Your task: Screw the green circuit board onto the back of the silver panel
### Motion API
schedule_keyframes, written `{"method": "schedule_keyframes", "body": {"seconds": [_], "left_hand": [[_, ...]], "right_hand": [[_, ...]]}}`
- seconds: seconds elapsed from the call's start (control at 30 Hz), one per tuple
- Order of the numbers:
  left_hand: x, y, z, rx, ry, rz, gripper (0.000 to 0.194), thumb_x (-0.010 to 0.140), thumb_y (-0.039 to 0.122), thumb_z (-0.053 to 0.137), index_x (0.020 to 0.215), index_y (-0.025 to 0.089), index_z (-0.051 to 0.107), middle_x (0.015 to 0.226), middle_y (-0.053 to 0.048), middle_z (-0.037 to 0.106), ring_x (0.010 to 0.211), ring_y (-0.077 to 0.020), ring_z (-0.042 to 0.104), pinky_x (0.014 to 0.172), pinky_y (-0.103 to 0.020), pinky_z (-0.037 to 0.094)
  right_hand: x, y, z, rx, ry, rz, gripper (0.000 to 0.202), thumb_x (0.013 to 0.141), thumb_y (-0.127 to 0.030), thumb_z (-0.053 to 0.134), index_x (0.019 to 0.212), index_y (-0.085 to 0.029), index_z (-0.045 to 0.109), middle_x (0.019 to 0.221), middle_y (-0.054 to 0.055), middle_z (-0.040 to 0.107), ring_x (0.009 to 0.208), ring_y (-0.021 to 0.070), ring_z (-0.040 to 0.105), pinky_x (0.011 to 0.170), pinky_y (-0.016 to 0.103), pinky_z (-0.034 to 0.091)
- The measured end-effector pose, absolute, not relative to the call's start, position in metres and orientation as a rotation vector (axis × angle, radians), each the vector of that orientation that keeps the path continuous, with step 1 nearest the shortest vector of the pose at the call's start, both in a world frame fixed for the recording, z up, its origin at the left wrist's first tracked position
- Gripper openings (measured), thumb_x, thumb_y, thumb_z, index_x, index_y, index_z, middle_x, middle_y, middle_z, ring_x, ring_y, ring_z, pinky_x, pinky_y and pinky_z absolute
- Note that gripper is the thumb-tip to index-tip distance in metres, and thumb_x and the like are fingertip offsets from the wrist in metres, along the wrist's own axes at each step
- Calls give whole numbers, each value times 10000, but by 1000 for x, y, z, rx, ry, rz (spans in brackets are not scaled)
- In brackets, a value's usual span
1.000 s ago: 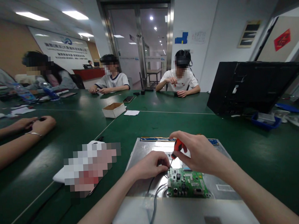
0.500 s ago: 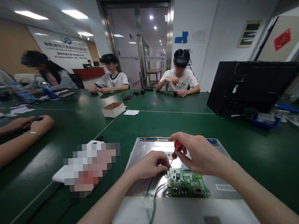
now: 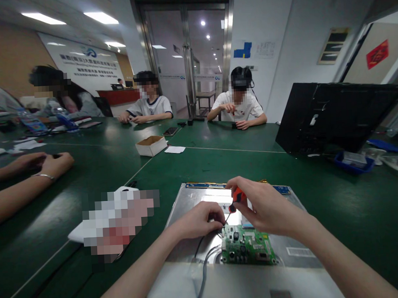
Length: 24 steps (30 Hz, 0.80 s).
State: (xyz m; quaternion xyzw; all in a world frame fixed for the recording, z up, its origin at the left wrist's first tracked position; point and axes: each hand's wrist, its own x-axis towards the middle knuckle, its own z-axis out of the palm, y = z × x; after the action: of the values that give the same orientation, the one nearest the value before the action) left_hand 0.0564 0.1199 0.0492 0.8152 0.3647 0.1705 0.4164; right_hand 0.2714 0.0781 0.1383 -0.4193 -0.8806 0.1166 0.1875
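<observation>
A metal-backed display panel (image 3: pixel 239 280) lies flat before me with a green circuit board (image 3: pixel 247 245) on it. My right hand (image 3: pixel 260 203) is closed around the red and black handle of a screwdriver (image 3: pixel 237 197). The screwdriver's thin shaft slants down to the upper left corner of the board. Beside that tip is my left hand (image 3: pixel 205 218), its fingers curled and pinched together at the board's corner; what they hold, if anything, is hidden. Grey cables (image 3: pixel 205 273) run from the board's left side toward me.
A black monitor housing (image 3: pixel 337 115) and a blue tray (image 3: pixel 354 162) stand at the right. Ahead is an open white box (image 3: pixel 151 145). A partly blurred white item (image 3: pixel 99 225) lies left of the panel. Another person's hands (image 3: pixel 53 167) rest at far left; two people sit opposite.
The red screwdriver handle appears slightly turned in my right hand. My left hand stays at the board's corner, and the panel and board hold their places.
</observation>
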Motion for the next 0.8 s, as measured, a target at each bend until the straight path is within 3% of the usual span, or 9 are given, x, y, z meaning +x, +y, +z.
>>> {"method": "schedule_keyframes", "body": {"seconds": [0.17, 0.27, 0.4, 0.53, 0.8], "left_hand": [[56, 119, 53, 2064, 905, 420, 94, 755, 127, 634, 827, 166, 679, 779, -1, 671, 746, -171, 596, 692, -264, 449], [57, 118, 53, 2064, 902, 440, 75, 749, 117, 633, 795, 164, 667, 775, -2, 667, 747, -173, 594, 694, -268, 448], [57, 119, 51, 2053, 899, 445, 91, 753, 115, 632, 816, 167, 673, 787, -1, 668, 745, -169, 592, 696, -269, 452], [57, 119, 49, 2058, 908, 433, 94, 749, 112, 621, 804, 171, 670, 800, -2, 669, 750, -167, 591, 703, -269, 452], [56, 119, 48, 2080, 879, 439, 120, 759, 130, 606, 860, 167, 658, 816, -12, 668, 744, -166, 591, 695, -268, 461]], "right_hand": [[267, 81, 136, -1246, -2488, 112, 310, 902, -282, 658, 1185, -213, 552, 940, 41, 749, 758, 224, 694, 617, 300, 384], [267, 77, 142, -1206, -2514, 115, 297, 943, -385, 606, 1176, -207, 561, 965, 50, 738, 764, 227, 685, 618, 307, 378], [270, 72, 147, -1136, -2509, 258, 329, 923, -273, 557, 1236, -179, 522, 1067, 77, 701, 810, 208, 661, 681, 328, 411], [270, 75, 142, -1162, -2507, 301, 342, 873, -151, 539, 1213, -160, 505, 954, 59, 711, 722, 177, 645, 642, 307, 388], [267, 75, 142, -1214, -2545, 45, 141, 922, -291, 592, 1010, -188, 553, 882, 37, 723, 710, 200, 658, 569, 285, 298]]}}
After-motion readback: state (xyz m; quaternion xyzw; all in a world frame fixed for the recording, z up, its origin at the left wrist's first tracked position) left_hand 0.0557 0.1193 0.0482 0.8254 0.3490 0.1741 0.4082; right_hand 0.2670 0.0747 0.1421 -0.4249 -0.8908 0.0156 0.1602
